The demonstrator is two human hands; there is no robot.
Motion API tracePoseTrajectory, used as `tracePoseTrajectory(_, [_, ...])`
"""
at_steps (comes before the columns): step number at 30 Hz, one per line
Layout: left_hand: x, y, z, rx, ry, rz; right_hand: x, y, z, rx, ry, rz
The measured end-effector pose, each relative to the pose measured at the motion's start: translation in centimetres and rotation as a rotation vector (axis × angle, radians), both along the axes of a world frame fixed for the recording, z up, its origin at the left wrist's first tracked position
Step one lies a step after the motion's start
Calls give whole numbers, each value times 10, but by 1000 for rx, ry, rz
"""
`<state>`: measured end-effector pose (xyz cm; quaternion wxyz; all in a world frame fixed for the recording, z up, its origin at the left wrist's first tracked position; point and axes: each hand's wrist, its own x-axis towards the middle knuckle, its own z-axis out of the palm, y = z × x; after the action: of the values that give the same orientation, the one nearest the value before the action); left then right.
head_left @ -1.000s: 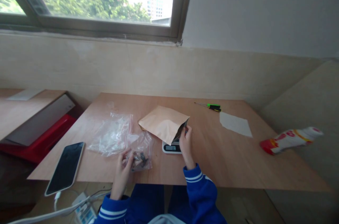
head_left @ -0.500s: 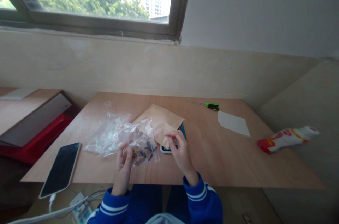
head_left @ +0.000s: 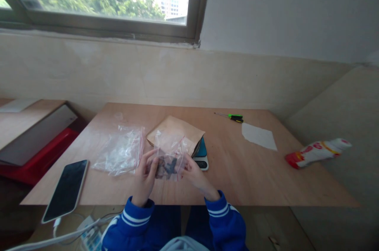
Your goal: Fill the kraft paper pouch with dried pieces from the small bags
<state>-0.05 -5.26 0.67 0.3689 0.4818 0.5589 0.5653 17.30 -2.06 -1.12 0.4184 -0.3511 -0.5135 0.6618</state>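
Note:
Between my two hands is a clear zip bag [head_left: 169, 164] with a red seal line and brown and dark pieces inside; what the pieces are I cannot make out. My left hand [head_left: 146, 176] grips its left side, thumb in front. At the right side, my right hand [head_left: 194, 174] holds the bag by its edge, its fingertips partly behind the plastic. Just beyond the bag lies a brown paper bag [head_left: 177, 130] on top of a small white scale [head_left: 204, 163] with a blue surface. To the left rests a pile of empty clear bags [head_left: 120, 154].
A phone [head_left: 65, 191] with a white cable lies at the table's left front edge. Toward the back are a green-and-black screwdriver [head_left: 235, 117] and a piece of white paper [head_left: 259, 136]. On the right a red-and-white bottle [head_left: 316, 153] stands near the wall.
My left hand has carried the filled bag right, away from the pile of bags. My right hand, formerly raised in a pinch beside the bag, has come down onto its right edge.

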Motion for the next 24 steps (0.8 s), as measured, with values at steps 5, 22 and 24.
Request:
tracePoseTrajectory(5, [2, 0, 2, 29, 29, 81, 1, -4, 3, 68, -143, 3])
tracePoseTrajectory(22, [-13, -25, -33, -145, -242, 465, -1, -16, 15, 157, -55, -192])
tracePoseTrajectory(24, [-19, -35, -48, -219, -333, 481, 5, -14, 15, 85, 15, -271])
